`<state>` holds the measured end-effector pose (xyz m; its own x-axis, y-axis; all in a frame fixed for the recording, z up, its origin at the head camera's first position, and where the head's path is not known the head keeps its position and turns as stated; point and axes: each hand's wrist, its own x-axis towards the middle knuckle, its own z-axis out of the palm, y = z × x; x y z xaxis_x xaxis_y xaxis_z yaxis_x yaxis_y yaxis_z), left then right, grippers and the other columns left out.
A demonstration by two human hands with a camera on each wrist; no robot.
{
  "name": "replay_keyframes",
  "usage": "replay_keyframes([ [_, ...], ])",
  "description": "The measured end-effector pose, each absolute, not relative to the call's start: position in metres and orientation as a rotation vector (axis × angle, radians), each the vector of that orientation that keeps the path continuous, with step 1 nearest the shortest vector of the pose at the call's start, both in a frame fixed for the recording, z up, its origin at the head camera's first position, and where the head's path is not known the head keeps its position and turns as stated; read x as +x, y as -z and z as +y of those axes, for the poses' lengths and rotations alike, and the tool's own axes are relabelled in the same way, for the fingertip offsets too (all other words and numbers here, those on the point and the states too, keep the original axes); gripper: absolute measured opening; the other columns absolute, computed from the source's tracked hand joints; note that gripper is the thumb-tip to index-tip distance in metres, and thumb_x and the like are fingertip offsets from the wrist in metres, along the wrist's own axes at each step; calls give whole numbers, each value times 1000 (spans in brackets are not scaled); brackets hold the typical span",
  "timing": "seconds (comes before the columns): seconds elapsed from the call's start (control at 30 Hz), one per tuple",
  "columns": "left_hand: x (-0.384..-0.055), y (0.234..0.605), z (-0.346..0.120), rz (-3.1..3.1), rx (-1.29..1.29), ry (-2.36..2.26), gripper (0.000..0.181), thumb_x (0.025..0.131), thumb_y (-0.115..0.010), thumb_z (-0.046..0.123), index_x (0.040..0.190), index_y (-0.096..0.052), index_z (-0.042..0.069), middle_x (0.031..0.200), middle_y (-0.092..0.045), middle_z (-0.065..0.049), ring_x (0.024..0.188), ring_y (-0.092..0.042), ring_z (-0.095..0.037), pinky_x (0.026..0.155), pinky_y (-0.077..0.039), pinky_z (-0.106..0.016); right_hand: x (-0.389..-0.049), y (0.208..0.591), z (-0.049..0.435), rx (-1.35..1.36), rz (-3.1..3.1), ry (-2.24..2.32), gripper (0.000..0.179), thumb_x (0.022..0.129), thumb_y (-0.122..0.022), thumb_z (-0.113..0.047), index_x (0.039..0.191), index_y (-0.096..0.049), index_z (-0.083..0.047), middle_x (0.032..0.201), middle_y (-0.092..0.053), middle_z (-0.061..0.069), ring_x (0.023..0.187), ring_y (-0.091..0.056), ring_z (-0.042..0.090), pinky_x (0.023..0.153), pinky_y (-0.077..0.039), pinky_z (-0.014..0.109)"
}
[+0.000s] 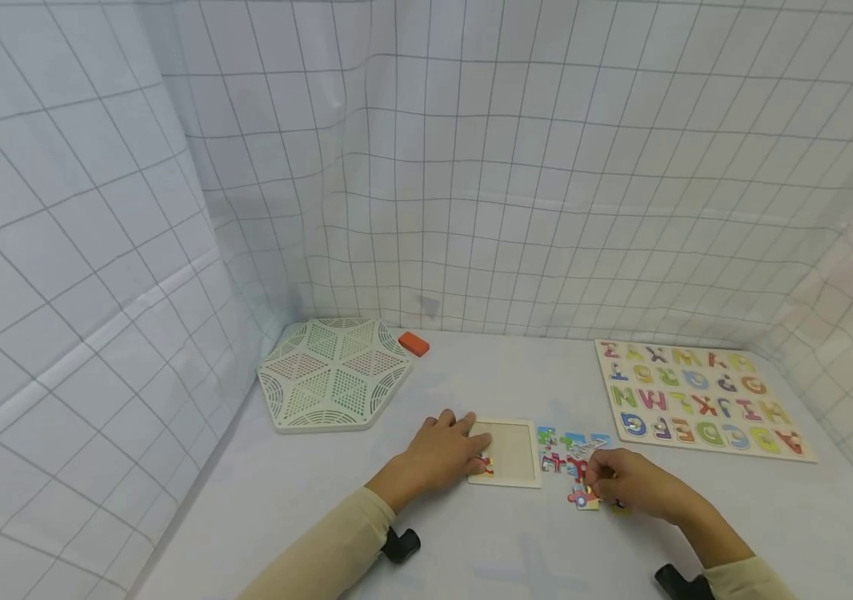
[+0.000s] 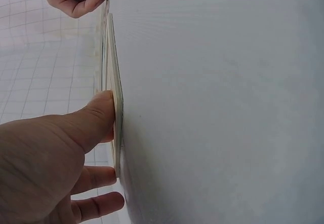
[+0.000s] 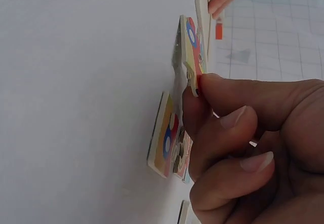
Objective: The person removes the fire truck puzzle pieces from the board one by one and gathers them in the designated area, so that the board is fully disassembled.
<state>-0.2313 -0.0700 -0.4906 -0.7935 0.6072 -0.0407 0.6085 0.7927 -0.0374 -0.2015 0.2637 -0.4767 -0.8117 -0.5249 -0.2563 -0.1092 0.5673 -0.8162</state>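
Note:
A small wooden puzzle tray [image 1: 509, 454] lies on the white table, with one colourful piece set in its near left corner. My left hand [image 1: 464, 442] rests flat on the tray's left edge; in the left wrist view its thumb [image 2: 98, 115] presses against the tray's rim [image 2: 116, 112]. To the right of the tray, my right hand [image 1: 595, 475] pinches a colourful jigsaw piece [image 3: 191, 46] between thumb and fingers, lifted on edge. Several loose pieces [image 1: 569, 442] lie between tray and right hand, one [image 3: 164, 138] just below the fingers.
A hexagonal white pegboard [image 1: 332, 375] and an orange block [image 1: 413, 343] sit at the back left. An alphabet puzzle board [image 1: 700, 398] lies at the right. White grid-patterned walls close in the table on three sides.

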Motion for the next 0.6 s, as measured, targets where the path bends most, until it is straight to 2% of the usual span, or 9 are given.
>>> replay_keyframes([
  [0.33,-233,491,-71,2936,981,39,44,102,-56,51,142,-58,34,154,-50,-6,126,-50,-30,98,-46,-51,-202,473,261,-538,2382,1080,7,99,-59,-5,93,-62,-6,79,-54,1,64,-46,8,54,-37,25],
  [0.6,-233,491,-72,2939,989,29,46,101,-56,53,144,-58,36,154,-51,-5,124,-50,-29,96,-46,-47,-210,467,251,-573,2371,1164,12,102,-61,-16,100,-64,-5,82,-59,6,70,-54,15,59,-46,28],
])
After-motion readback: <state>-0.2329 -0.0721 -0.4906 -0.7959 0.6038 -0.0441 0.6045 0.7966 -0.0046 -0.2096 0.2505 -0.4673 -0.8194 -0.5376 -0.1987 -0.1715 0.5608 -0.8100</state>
